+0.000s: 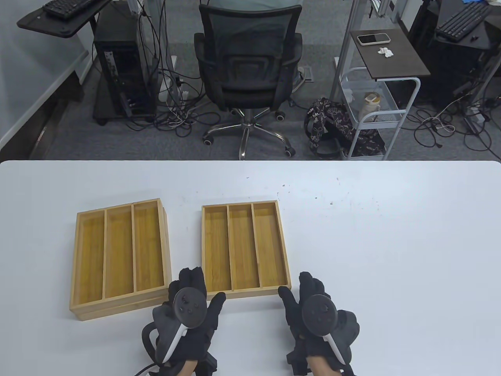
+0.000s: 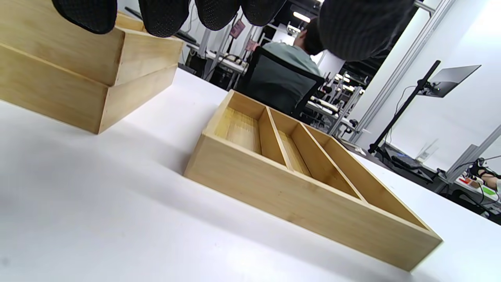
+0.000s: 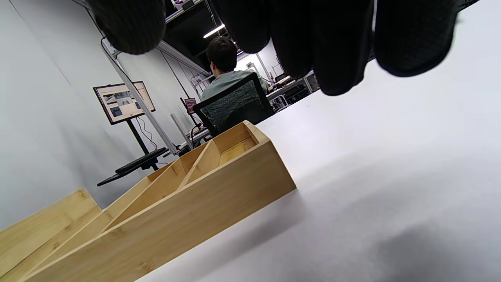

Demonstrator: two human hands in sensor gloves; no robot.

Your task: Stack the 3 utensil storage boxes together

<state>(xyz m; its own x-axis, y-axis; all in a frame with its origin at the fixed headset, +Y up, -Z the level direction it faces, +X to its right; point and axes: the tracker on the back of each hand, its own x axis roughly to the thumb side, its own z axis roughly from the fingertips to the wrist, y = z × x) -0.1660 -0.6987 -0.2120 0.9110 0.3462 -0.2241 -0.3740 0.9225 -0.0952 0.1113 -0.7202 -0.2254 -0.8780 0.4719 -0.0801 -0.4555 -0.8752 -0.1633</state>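
Note:
Two bamboo three-slot boxes are stacked at the left, the upper box (image 1: 119, 250) skewed on the lower box (image 1: 117, 307); the stack also shows in the left wrist view (image 2: 74, 58). A third, single box (image 1: 244, 248) lies on the white table (image 1: 391, 243) at the middle, seen too in the left wrist view (image 2: 305, 176) and the right wrist view (image 3: 176, 203). My left hand (image 1: 191, 303) is open at that box's near left corner, holding nothing. My right hand (image 1: 313, 307) is open at its near right corner, thumb close to the box.
An office chair (image 1: 246, 70) stands beyond the table's far edge, with a computer tower (image 1: 125, 78) at the left and a wire cart (image 1: 375, 109) at the right. A seated person (image 2: 297, 51) is in the background.

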